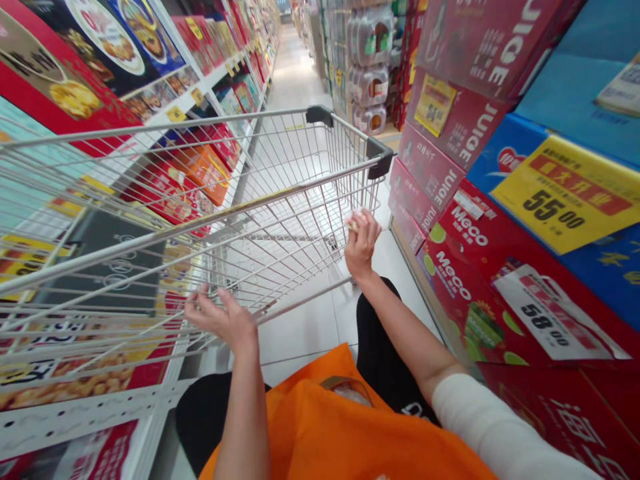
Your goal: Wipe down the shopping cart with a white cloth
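Note:
A wire shopping cart (270, 197) stands lengthwise in front of me, with black plastic caps on its corners at the far end. My left hand (223, 317) is at the cart's near side wires, fingers apart and bent a little; whether they press on the wires I cannot tell. By the lower far corner of the basket, my right hand (363, 243) is closed, its fingers curled together. Something small and whitish shows at its fingertips, too blurred to name. An orange garment (340, 427) covers my lap between my dark knees.
Shelves (210, 83) of boxed goods with yellow price tags line the left. To the right rise stacked drink cartons (463, 260), close to my right arm, with price signs. Wrapped bottle packs (370, 67) stand farther off. A pale tiled aisle (295, 63) runs away ahead.

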`<action>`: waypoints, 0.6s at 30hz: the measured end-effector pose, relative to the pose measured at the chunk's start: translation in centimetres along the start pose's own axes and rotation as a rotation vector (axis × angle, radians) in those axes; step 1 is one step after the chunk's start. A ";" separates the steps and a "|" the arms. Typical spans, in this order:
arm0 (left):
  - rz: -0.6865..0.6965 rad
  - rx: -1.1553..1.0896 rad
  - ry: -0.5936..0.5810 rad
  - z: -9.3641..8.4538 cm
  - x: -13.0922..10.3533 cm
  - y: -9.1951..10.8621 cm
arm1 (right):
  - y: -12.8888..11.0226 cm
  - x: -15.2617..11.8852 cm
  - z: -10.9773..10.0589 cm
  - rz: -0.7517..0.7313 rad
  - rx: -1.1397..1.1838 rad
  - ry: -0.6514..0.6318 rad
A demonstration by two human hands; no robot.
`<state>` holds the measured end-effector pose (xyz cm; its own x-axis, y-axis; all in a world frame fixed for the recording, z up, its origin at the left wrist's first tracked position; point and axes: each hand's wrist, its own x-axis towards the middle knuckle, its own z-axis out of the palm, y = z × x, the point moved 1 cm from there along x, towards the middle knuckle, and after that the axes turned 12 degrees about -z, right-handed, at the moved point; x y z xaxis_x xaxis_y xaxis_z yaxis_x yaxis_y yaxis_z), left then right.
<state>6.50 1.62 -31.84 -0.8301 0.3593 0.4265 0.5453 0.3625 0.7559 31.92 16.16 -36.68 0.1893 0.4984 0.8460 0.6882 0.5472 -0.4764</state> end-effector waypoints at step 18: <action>0.381 0.075 -0.344 4.1 -9.7 5.8 | -0.4 -1.0 1.2 -0.139 -0.030 0.054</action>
<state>18.20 3.72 -33.65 -0.4916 0.7352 0.4667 0.8184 0.2071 0.5360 30.60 16.30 -37.62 0.1272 0.3819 0.9154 0.7308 0.5880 -0.3468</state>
